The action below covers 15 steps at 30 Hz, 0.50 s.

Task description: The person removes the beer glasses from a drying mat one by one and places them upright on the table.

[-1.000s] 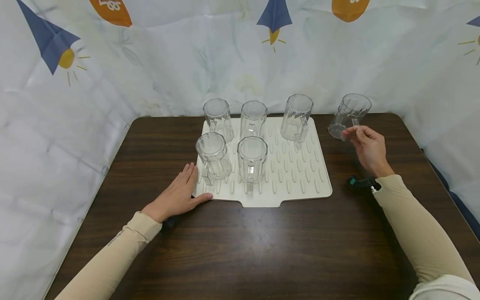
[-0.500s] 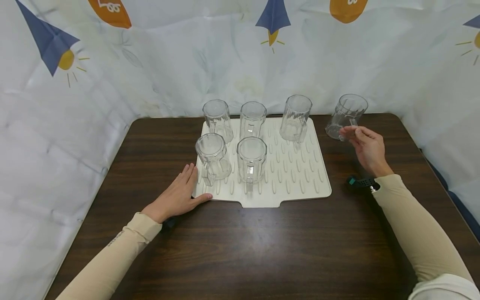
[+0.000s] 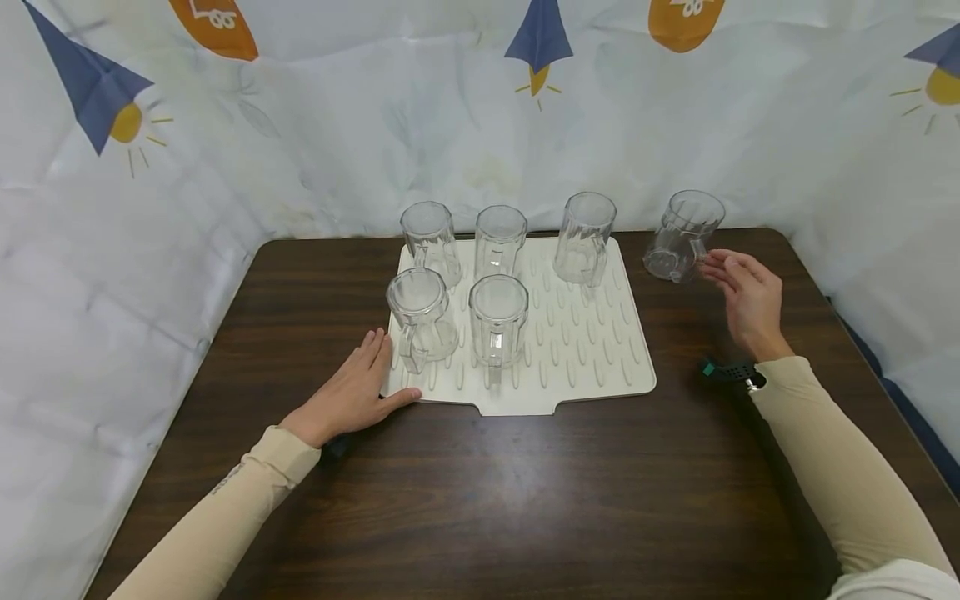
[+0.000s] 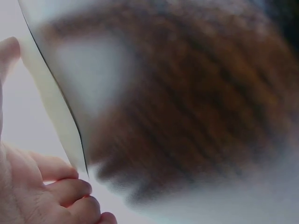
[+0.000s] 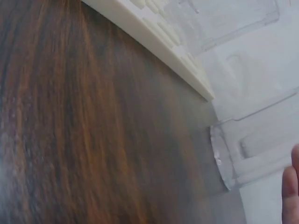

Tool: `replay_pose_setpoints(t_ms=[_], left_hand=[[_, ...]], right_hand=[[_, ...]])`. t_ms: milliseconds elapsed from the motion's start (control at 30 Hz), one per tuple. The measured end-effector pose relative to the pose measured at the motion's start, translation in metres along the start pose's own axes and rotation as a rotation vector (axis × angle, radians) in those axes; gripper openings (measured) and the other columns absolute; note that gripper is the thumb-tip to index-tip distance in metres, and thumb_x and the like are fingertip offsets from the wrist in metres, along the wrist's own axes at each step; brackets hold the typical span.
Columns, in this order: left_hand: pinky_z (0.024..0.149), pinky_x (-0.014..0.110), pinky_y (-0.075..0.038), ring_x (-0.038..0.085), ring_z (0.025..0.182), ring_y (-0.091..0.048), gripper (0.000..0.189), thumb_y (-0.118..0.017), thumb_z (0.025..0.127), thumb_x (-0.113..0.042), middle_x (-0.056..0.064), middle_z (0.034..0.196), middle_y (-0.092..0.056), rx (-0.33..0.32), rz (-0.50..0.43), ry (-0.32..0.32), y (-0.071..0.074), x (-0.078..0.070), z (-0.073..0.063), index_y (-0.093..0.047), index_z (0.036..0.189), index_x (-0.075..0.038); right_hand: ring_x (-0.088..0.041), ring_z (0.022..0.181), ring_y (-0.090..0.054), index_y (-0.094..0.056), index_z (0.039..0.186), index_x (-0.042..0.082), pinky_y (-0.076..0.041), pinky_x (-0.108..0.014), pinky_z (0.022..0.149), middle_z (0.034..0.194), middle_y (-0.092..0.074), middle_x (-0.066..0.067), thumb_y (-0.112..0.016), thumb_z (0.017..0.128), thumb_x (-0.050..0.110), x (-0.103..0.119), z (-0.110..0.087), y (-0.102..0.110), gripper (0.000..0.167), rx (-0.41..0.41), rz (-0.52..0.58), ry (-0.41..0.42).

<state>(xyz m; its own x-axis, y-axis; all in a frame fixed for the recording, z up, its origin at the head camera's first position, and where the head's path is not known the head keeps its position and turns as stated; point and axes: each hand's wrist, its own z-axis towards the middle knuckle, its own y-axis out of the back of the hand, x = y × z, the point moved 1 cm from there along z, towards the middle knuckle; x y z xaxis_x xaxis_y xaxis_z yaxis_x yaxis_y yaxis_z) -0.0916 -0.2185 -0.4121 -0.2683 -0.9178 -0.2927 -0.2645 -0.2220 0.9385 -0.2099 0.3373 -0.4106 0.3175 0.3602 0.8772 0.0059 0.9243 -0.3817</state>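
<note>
Palm down, my left hand [image 3: 352, 392] rests at the front left corner of a white ridged draining board [image 3: 585, 358], its thumb along the front edge. In the left wrist view, fingers [image 4: 70, 189] lie beside the board's edge. Several clear glass mugs stand on the board, among them a front left mug [image 3: 427, 321], a front middle mug [image 3: 498, 321] and a back right mug [image 3: 585, 237]. Another glass mug [image 3: 678, 237] stands on the table right of the board. My right hand [image 3: 750, 300] is just right of its handle, fingers loosely bent and holding nothing.
The dark wooden table [image 3: 517, 500] extends in front of the board and to both sides. A white patterned curtain [image 3: 337, 125] hangs close behind the table's back edge and along the sides. A black strap [image 3: 727, 371] is at my right wrist.
My right hand has let go of the lone mug's handle and drawn slightly to the right. My left hand stays on the board's corner. The head view has shifted a little.
</note>
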Motion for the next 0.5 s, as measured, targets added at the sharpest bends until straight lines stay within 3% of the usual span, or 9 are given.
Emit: replay_pose_setpoints(t_ms=[267, 500], left_hand=[[0.128, 0.065, -0.019, 0.053, 0.159, -0.01, 0.104, -0.058, 0.1, -0.059, 0.036, 0.169, -0.009, 0.001, 0.003, 0.008, 0.0, 0.0, -0.001, -0.014, 0.16, 0.014], [0.128, 0.065, -0.02, 0.053, 0.159, -0.011, 0.104, -0.058, 0.101, -0.059, 0.037, 0.169, -0.009, -0.015, 0.007, -0.008, -0.001, -0.004, 0.001, -0.013, 0.16, 0.014]], right_hand=[[-0.023, 0.101, -0.073, -0.06, 0.125, -0.02, -0.058, -0.025, 0.095, 0.11, -0.074, -0.015, -0.06, 0.104, 0.009, 0.019, -0.004, -0.006, 0.036, -0.081, -0.034, 0.121], [-0.025, 0.1, -0.074, -0.06, 0.121, -0.025, -0.058, -0.028, 0.097, 0.106, -0.076, -0.017, -0.056, 0.104, 0.0, 0.034, -0.007, -0.014, 0.031, -0.054, -0.028, 0.265]])
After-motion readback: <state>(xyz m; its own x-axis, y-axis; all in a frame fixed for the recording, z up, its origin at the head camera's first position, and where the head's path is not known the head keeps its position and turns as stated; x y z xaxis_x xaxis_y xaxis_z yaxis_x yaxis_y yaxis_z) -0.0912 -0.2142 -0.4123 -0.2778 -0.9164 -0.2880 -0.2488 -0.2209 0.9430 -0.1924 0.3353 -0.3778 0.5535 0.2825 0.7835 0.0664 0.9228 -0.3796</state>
